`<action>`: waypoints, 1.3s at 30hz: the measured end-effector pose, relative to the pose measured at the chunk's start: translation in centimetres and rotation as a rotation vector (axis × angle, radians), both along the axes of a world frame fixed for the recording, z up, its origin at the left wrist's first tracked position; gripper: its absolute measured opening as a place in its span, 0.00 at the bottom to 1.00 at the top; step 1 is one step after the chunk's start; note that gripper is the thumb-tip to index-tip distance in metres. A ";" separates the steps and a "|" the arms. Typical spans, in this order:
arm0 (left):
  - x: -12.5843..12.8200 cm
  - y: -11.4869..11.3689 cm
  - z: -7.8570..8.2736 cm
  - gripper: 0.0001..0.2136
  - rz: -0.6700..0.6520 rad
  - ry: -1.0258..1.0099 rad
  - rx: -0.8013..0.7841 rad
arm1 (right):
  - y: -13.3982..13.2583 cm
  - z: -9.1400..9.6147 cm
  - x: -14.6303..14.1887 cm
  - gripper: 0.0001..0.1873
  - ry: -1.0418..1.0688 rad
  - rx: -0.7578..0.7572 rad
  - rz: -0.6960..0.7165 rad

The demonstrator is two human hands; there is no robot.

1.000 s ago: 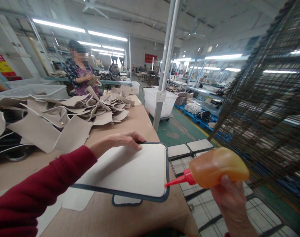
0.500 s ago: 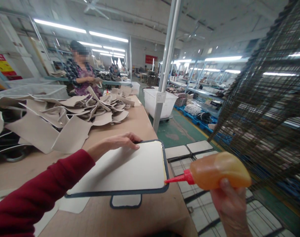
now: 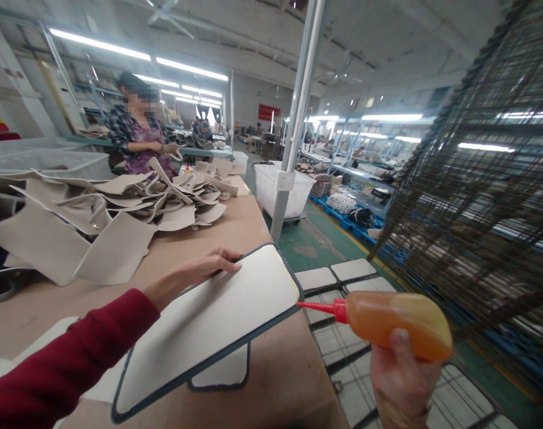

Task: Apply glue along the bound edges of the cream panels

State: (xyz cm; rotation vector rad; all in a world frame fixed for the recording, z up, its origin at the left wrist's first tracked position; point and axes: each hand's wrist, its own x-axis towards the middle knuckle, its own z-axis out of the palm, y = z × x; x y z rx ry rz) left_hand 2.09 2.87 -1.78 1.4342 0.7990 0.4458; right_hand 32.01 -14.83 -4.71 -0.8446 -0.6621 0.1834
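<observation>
My left hand [image 3: 213, 265] pinches the far edge of a white panel with a dark blue border [image 3: 218, 304], thumb on top. The panel is tilted above the table, its right end at the table's side. My right hand [image 3: 400, 372] is wrapped around a squeeze bottle of amber glue [image 3: 400, 322], held nearly level. Its red nozzle [image 3: 318, 306] points left, with the tip at the panel's right corner. A thin yellowish line runs along the panel's right edge. Partly beneath the panel lies a smaller white piece with a dark border [image 3: 222, 369].
A heap of beige cut pieces [image 3: 115, 238] covers the table's [image 3: 271, 381] far left. Right of the table, bordered panels lie on a wire rack [image 3: 352, 363]; another rack [image 3: 472, 155] stands upright. A metal post [image 3: 293, 137] and white bin [image 3: 293, 202] are beyond. A co-worker [image 3: 140, 131] stands behind the heap.
The panel has turned, its right end swinging away from me and its left end coming nearer. The nozzle tip has stayed by the panel's right corner, slightly higher in view.
</observation>
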 end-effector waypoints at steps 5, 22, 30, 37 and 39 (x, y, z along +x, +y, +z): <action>0.4 -0.3 -1.1 0.20 0.018 -0.105 -0.142 | 0.5 0.1 -0.6 0.14 0.067 0.006 -0.055; 0.5 -0.3 -2.5 0.20 0.114 -0.196 -0.204 | 2.1 1.0 -2.6 0.15 0.136 0.039 -0.024; 0.3 0.0 -3.1 0.18 0.165 -0.193 -0.212 | 2.6 1.3 -3.6 0.15 0.116 0.030 0.033; 0.1 0.2 -2.8 0.19 0.175 -0.192 -0.222 | 2.8 0.7 -3.9 0.15 0.100 -0.009 0.054; 0.1 0.3 -2.8 0.20 0.179 -0.200 -0.226 | 2.8 0.6 -4.0 0.15 0.098 -0.012 0.064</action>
